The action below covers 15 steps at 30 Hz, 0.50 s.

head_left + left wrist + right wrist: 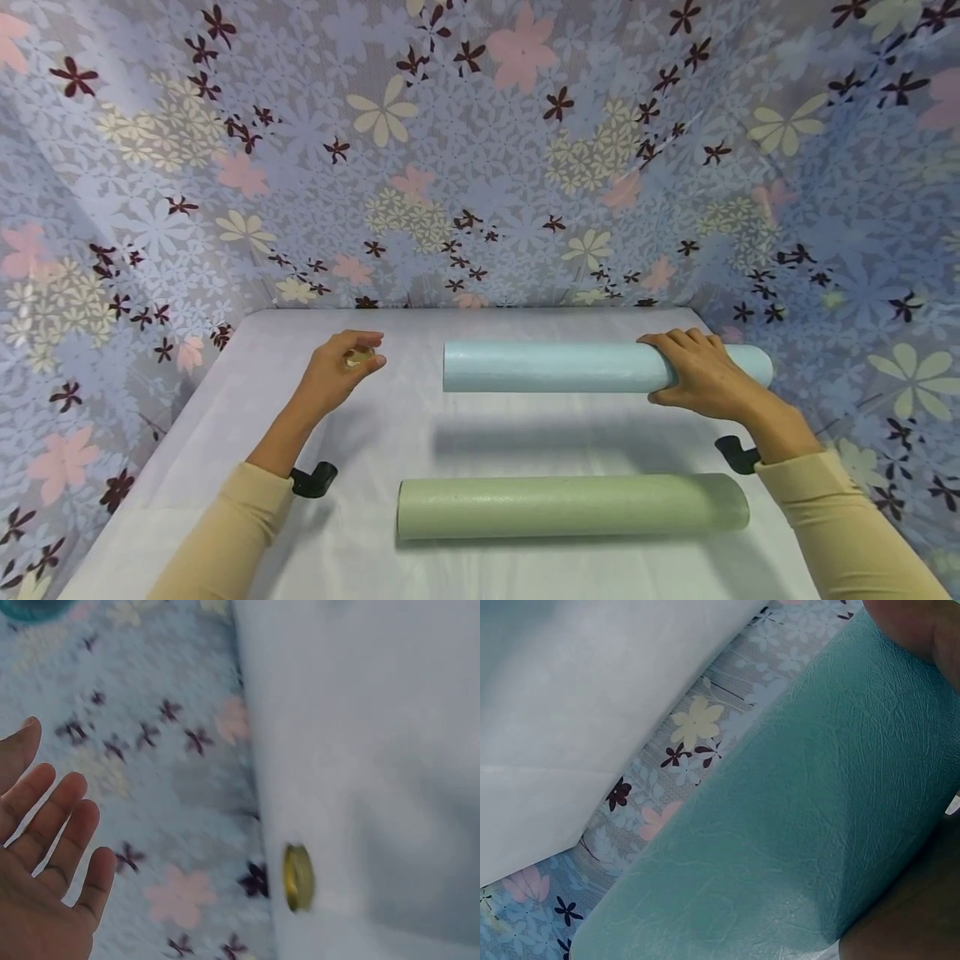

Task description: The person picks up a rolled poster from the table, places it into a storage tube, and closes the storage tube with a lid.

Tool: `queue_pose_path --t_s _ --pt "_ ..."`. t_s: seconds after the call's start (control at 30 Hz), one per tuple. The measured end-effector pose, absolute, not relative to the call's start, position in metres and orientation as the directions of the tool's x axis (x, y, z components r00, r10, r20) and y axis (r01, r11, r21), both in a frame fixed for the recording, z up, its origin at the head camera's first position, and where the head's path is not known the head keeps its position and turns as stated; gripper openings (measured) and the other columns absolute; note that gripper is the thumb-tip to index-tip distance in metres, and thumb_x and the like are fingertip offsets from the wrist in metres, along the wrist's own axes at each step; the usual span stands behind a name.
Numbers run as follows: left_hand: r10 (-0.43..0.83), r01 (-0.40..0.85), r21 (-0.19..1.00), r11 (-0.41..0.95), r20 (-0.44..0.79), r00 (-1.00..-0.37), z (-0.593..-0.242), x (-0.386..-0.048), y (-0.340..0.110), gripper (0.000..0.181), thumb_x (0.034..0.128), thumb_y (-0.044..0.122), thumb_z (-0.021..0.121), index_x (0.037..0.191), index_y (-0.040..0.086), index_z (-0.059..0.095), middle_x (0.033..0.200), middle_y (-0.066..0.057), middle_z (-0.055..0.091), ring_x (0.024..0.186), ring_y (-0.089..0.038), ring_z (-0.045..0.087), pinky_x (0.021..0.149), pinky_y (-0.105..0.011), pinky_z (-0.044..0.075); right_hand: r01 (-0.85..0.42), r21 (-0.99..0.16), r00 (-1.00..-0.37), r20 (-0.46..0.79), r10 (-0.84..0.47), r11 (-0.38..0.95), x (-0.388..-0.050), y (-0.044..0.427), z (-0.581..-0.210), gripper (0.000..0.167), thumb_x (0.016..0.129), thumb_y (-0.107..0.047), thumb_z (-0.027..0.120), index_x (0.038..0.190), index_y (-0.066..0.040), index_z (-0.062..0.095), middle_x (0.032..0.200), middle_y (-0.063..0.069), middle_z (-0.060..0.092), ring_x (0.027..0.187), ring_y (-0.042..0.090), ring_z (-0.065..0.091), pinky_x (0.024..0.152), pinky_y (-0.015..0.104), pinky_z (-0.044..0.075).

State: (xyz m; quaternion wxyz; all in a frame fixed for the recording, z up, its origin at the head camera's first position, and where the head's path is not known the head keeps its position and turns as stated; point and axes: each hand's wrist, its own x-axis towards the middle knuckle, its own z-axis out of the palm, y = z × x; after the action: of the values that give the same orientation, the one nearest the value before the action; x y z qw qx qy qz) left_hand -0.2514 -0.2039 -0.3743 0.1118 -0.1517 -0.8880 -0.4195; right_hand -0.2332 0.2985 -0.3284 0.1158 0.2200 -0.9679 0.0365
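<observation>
My right hand (pixel 701 375) grips a long light blue tube (pixel 555 367) near its right end and holds it level above the white table. Its textured surface (pixel 757 810) fills much of the right wrist view, with part of the hand at the right edge. On the left, my left hand (pixel 333 375) has its thumb and fingers apart. A small yellow ring like a tape roll (pixel 360 357) shows between them from above. In the left wrist view the fingers (pixel 64 840) are spread, and the yellow ring (pixel 298 877) appears apart from them; whether it touches the table I cannot tell.
A pale green tube (pixel 573 507) lies along the near part of the white table (pixel 480 575). Flower-patterned cloth (pixel 480 167) hangs behind and at both sides. Black camera mounts (pixel 315 481) stick out from both wrists.
</observation>
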Motion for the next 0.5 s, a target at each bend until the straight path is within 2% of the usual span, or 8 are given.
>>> queue_pose_path --t_s 0.23,0.5 --pt "0.134 0.283 0.639 0.715 0.272 -0.953 -0.396 -0.274 -0.222 0.044 0.0903 0.021 0.064 0.129 0.004 0.055 0.125 -0.020 0.057 0.113 -0.036 0.051 0.092 -0.053 0.043 -0.429 -0.025 -0.880 0.239 -0.411 0.903 -0.229 0.302 -0.332 0.076 0.065 -0.032 0.084 0.130 -0.015 0.049 0.121 0.017 0.058 0.110 0.040 0.049 0.085 0.057 0.034" --pt "0.150 0.254 0.545 0.799 0.229 -0.962 -0.410 -0.294 -0.232 0.048 0.0893 0.024 0.065 0.128 -0.001 0.054 0.128 -0.025 0.054 0.115 -0.041 0.045 0.090 -0.054 0.040 -0.421 -0.042 -0.887 0.227 -0.401 0.906 -0.223 0.301 -0.332 0.075 0.066 -0.031 0.084 0.131 -0.015 0.049 0.122 0.017 0.058 0.111 0.040 0.049 0.086 0.058 0.033"
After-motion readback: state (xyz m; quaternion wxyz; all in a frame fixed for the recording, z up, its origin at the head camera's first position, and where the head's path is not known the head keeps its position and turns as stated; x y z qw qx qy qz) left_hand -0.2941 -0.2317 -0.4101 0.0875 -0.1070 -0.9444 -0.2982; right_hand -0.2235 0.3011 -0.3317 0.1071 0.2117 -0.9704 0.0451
